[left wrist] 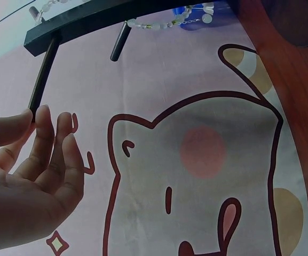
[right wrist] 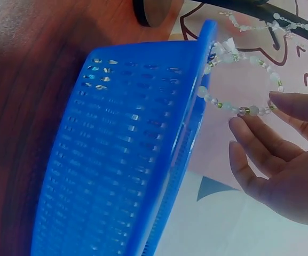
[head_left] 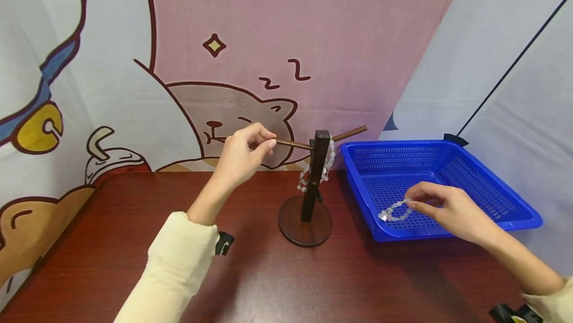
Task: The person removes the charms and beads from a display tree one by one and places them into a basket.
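Observation:
My left hand (head_left: 245, 153) pinches the end of the upper left peg (head_left: 293, 144) of a dark wooden stand (head_left: 319, 173) between thumb and fingers. Beaded bracelets hang on the stand: one bracelet (head_left: 330, 160) on the right side of the post, another bracelet (head_left: 302, 181) lower on the left. Over the basket's front part, my right hand (head_left: 452, 208) pinches a beaded bracelet (head_left: 396, 212) by one side between thumb and fingers. In the right wrist view this bracelet (right wrist: 226, 105) shows pale, clear and greenish beads with a whitish charm.
A blue perforated plastic basket (head_left: 378, 236) stands right of the stand on the reddish-brown table (head_left: 250, 283). The stand's round base (head_left: 293, 231) rests left of the basket. An upper right peg (head_left: 353, 132) points toward the cartoon-printed cloth (head_left: 358, 39) behind the table.

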Tool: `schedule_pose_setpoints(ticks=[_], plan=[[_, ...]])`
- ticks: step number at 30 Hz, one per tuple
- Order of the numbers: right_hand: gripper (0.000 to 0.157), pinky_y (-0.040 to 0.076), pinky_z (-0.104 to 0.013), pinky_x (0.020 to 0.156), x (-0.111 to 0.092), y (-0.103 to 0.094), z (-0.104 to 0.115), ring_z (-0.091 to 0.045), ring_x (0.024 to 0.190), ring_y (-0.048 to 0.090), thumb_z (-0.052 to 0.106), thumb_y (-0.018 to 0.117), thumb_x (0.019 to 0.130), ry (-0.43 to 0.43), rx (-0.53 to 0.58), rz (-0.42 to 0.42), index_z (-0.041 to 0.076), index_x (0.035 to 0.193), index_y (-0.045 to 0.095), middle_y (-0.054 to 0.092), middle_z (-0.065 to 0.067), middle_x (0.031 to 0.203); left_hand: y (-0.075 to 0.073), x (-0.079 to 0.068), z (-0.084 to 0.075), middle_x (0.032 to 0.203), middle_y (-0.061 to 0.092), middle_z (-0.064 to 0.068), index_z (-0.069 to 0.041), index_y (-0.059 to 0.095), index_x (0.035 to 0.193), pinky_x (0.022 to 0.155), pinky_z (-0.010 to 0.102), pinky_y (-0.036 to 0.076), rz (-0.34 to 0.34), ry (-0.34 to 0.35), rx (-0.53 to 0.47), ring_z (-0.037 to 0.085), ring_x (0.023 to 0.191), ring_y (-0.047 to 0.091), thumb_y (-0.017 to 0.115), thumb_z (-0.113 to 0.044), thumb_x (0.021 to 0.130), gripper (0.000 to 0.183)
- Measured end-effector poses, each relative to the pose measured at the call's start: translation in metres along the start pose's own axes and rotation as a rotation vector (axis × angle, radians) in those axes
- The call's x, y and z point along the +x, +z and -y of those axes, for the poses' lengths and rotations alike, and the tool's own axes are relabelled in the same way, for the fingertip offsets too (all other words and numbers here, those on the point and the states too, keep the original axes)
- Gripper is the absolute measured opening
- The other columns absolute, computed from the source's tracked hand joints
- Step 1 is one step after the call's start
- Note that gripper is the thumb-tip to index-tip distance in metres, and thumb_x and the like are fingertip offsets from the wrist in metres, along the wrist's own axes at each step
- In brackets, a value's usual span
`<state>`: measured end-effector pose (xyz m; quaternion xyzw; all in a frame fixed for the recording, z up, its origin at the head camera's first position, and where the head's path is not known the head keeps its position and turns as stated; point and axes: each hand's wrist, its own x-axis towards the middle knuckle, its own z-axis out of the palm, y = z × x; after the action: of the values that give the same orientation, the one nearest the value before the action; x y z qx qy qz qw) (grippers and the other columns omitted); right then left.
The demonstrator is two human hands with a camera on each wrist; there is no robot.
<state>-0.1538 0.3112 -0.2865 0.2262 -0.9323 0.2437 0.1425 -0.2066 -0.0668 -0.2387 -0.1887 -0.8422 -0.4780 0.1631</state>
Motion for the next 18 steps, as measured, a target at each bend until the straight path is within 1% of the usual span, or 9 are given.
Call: schedule_pose_setpoints(ticks=[5, 8, 13, 15, 18], plan=[[0.017, 0.044, -0.012, 0.063, -0.002, 0.001, -0.003, 0.003, 0.075, 0.057, 0.002, 0.069, 0.081, 0.03, -0.009, 0.016, 0.018, 0.088, 0.066, 0.065, 0.009, 0.081, 0.0, 0.0, 0.0, 0.072, 0.066, 0.007, -0.004, 0.065, 0.092, 0.061, 0.03, 0.04, 0.001, 0.001, -0.006, 0.022, 0.069, 0.061, 0.062, -0.008, 0.088, 0.006], [0.017, 0.045, -0.015, 0.062, -0.004, 0.003, -0.005, 0.002, 0.075, 0.057, 0.003, 0.068, 0.082, 0.033, -0.019, 0.03, 0.018, 0.088, 0.065, 0.064, 0.009, 0.081, 0.0, 0.0, 0.0, 0.072, 0.066, 0.008, -0.004, 0.065, 0.093, 0.061, 0.03, 0.04, 0.002, -0.002, -0.007, 0.024, 0.07, 0.061, 0.062, -0.008, 0.088, 0.006], [0.017, 0.046, -0.017, 0.061, -0.006, 0.008, -0.009, 0.002, 0.075, 0.056, 0.003, 0.069, 0.081, 0.031, -0.024, 0.044, 0.018, 0.088, 0.065, 0.064, 0.008, 0.08, 0.0, 0.0, 0.0, 0.073, 0.066, 0.007, -0.004, 0.065, 0.093, 0.061, 0.03, 0.039, 0.004, -0.002, 0.0, 0.02, 0.068, 0.06, 0.062, -0.008, 0.088, 0.007], [0.018, 0.046, -0.017, 0.061, -0.007, 0.01, -0.01, 0.002, 0.075, 0.057, 0.003, 0.069, 0.081, 0.034, -0.018, 0.044, 0.019, 0.088, 0.065, 0.064, 0.01, 0.081, 0.0, 0.0, 0.001, 0.072, 0.066, 0.008, -0.004, 0.065, 0.093, 0.061, 0.03, 0.039, 0.003, 0.001, 0.002, 0.019, 0.067, 0.059, 0.062, -0.008, 0.088, 0.007], [0.017, 0.046, -0.017, 0.061, -0.008, 0.012, -0.011, 0.001, 0.074, 0.057, 0.003, 0.068, 0.082, 0.04, -0.003, 0.048, 0.019, 0.087, 0.065, 0.063, 0.011, 0.08, 0.0, 0.001, 0.001, 0.073, 0.066, 0.009, -0.004, 0.065, 0.093, 0.06, 0.03, 0.039, 0.005, 0.003, 0.003, 0.019, 0.067, 0.059, 0.062, -0.008, 0.088, 0.007]])
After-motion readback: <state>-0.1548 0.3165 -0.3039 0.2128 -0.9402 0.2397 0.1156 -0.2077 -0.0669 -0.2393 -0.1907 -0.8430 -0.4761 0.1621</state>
